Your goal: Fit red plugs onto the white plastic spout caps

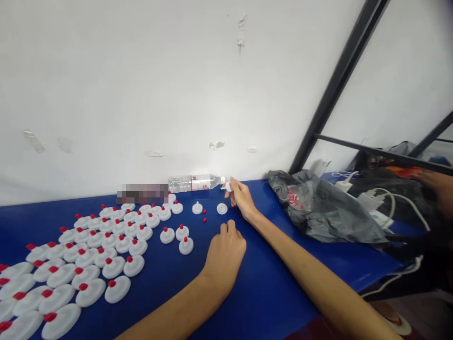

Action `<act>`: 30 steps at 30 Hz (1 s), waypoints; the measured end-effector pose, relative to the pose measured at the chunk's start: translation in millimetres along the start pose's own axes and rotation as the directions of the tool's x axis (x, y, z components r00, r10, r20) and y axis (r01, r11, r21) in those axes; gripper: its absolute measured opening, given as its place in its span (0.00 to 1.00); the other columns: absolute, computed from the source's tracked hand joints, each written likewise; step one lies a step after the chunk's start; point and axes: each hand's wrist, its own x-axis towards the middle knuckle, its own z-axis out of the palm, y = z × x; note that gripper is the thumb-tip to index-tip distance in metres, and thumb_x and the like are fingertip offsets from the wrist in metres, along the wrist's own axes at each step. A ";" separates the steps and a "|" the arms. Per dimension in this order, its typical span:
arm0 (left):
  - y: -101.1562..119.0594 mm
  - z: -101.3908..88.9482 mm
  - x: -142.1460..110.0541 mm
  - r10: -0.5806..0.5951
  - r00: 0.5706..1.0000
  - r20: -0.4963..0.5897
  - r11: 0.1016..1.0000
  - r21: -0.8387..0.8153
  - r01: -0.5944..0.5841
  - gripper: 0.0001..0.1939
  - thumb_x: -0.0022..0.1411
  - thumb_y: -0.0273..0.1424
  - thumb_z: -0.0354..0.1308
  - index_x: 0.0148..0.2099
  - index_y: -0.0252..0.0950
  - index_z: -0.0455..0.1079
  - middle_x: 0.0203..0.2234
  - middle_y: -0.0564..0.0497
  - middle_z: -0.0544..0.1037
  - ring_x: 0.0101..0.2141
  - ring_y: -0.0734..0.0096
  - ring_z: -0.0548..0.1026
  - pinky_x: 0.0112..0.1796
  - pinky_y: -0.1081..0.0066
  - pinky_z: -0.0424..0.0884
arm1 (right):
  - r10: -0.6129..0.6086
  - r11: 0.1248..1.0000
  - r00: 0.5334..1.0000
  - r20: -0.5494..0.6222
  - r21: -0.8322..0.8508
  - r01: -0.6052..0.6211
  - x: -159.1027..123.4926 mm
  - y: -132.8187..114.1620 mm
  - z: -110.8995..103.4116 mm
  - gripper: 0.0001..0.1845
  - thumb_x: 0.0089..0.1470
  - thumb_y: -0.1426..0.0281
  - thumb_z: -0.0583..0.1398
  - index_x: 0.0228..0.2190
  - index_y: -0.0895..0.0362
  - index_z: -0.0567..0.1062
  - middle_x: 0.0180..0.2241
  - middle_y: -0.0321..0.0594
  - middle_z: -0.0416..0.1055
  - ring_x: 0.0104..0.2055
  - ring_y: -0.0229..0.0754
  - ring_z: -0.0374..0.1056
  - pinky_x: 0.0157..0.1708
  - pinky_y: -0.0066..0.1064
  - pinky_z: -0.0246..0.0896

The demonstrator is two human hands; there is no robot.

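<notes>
My right hand [239,196] is closed in a pinch on a white nozzle cap [228,187], its thin tip pointing left near the neck of a clear plastic bottle [198,182] lying by the wall. My left hand [226,245] hovers low over the table with fingers curled, and whatever they may hold is hidden. Just beyond it a white cap [222,208] lies flat. To the left stand another white cap with a bare nozzle [197,208] and two loose red tips [204,211]. Three white caps with red tips [186,245] form a small group nearby.
Many red-tipped white caps [95,239] cover the left of the blue table [269,278]. At right lies a grey plastic bag [329,212] with red pieces inside. White chargers and cables [371,200] sit behind it, beside a black metal post [332,94]. A white wall closes the back.
</notes>
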 end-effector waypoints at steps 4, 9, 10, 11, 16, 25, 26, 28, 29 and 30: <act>-1.3 -8.1 -13.5 -0.008 0.999 0.040 1.000 0.027 0.007 0.09 0.64 0.17 0.56 0.44 0.30 0.74 0.37 0.43 0.73 0.39 0.63 0.75 0.34 0.71 0.77 | -0.025 1.000 1.000 -0.002 0.016 0.025 -1.5 -1.4 2.9 0.25 0.61 0.46 0.56 0.32 0.56 0.73 0.25 0.36 0.75 0.15 0.31 0.54 0.15 0.26 0.53; -16.7 -21.8 -33.7 -0.020 0.996 0.085 1.000 0.002 0.020 0.12 0.63 0.14 0.55 0.45 0.32 0.74 0.39 0.44 0.74 0.40 0.65 0.75 0.36 0.71 0.75 | -0.030 0.999 1.000 -0.006 0.045 0.031 -6.5 -5.9 5.9 0.21 0.62 0.50 0.58 0.42 0.55 0.71 0.28 0.32 0.74 0.17 0.31 0.57 0.16 0.24 0.54; -22.5 -24.1 -38.3 -0.034 0.994 0.104 0.998 -0.045 0.039 0.12 0.64 0.15 0.54 0.43 0.33 0.74 0.40 0.45 0.75 0.40 0.66 0.75 0.36 0.72 0.74 | -0.028 0.998 1.000 -0.005 0.051 0.028 -8.0 -7.8 6.5 0.20 0.61 0.50 0.58 0.43 0.54 0.70 0.27 0.31 0.72 0.17 0.31 0.57 0.16 0.24 0.54; -29.1 -26.4 -42.9 -0.056 0.991 0.120 0.991 -0.117 0.070 0.12 0.66 0.16 0.52 0.42 0.34 0.74 0.41 0.46 0.75 0.39 0.67 0.76 0.36 0.71 0.74 | -0.025 0.998 1.000 -0.002 0.056 0.025 -9.7 -10.0 7.3 0.21 0.60 0.51 0.59 0.44 0.54 0.69 0.25 0.29 0.71 0.17 0.31 0.57 0.16 0.24 0.54; -68.6 -42.4 -64.3 -0.211 0.976 0.058 0.771 -0.604 0.203 0.08 0.71 0.27 0.53 0.41 0.38 0.74 0.36 0.51 0.77 0.35 0.69 0.75 0.38 0.69 0.70 | -0.012 0.998 0.996 0.093 0.067 0.006 -21.5 -24.3 18.2 0.26 0.54 0.53 0.67 0.49 0.53 0.71 0.28 0.28 0.69 0.18 0.30 0.56 0.17 0.24 0.53; -130.8 -60.5 -63.1 -0.456 0.889 -0.050 0.380 -0.914 0.143 0.10 0.68 0.38 0.57 0.39 0.38 0.73 0.29 0.53 0.79 0.26 0.72 0.77 0.30 0.72 0.70 | 0.024 0.982 0.914 0.405 -0.182 0.054 -53.8 -58.5 42.5 0.23 0.54 0.55 0.68 0.47 0.55 0.81 0.20 0.31 0.67 0.21 0.34 0.59 0.22 0.28 0.53; -133.7 -59.9 -61.5 -0.463 0.884 -0.062 0.373 -0.918 0.131 0.11 0.68 0.39 0.57 0.40 0.38 0.73 0.30 0.53 0.79 0.26 0.72 0.77 0.29 0.72 0.70 | 0.002 0.972 0.908 0.418 -0.215 0.097 -57.5 -62.5 45.1 0.21 0.54 0.56 0.68 0.46 0.54 0.81 0.22 0.32 0.69 0.23 0.34 0.60 0.23 0.28 0.54; -136.3 -57.3 -60.4 -0.454 0.888 -0.076 0.374 -0.921 0.112 0.11 0.68 0.40 0.57 0.40 0.37 0.73 0.28 0.54 0.78 0.26 0.72 0.78 0.27 0.73 0.69 | -0.040 0.948 0.900 0.434 -0.269 0.172 -64.4 -68.8 49.9 0.18 0.54 0.59 0.69 0.45 0.52 0.81 0.28 0.34 0.73 0.25 0.33 0.62 0.25 0.27 0.56; -136.3 -55.5 -61.0 -0.435 0.897 -0.078 0.373 -0.922 0.101 0.11 0.68 0.39 0.57 0.40 0.37 0.73 0.26 0.54 0.78 0.25 0.72 0.78 0.27 0.74 0.69 | -0.054 0.937 0.897 0.439 -0.288 0.197 -67.5 -71.1 52.0 0.18 0.53 0.60 0.70 0.45 0.51 0.81 0.31 0.34 0.74 0.25 0.33 0.63 0.25 0.27 0.57; -135.6 -53.3 -62.5 -0.412 0.908 -0.078 0.372 -0.924 0.089 0.10 0.68 0.39 0.57 0.40 0.37 0.73 0.24 0.55 0.78 0.25 0.72 0.78 0.26 0.75 0.68 | -0.063 0.929 0.895 0.443 -0.301 0.215 -70.2 -73.0 53.7 0.19 0.52 0.60 0.70 0.46 0.51 0.80 0.33 0.35 0.75 0.25 0.33 0.63 0.25 0.27 0.58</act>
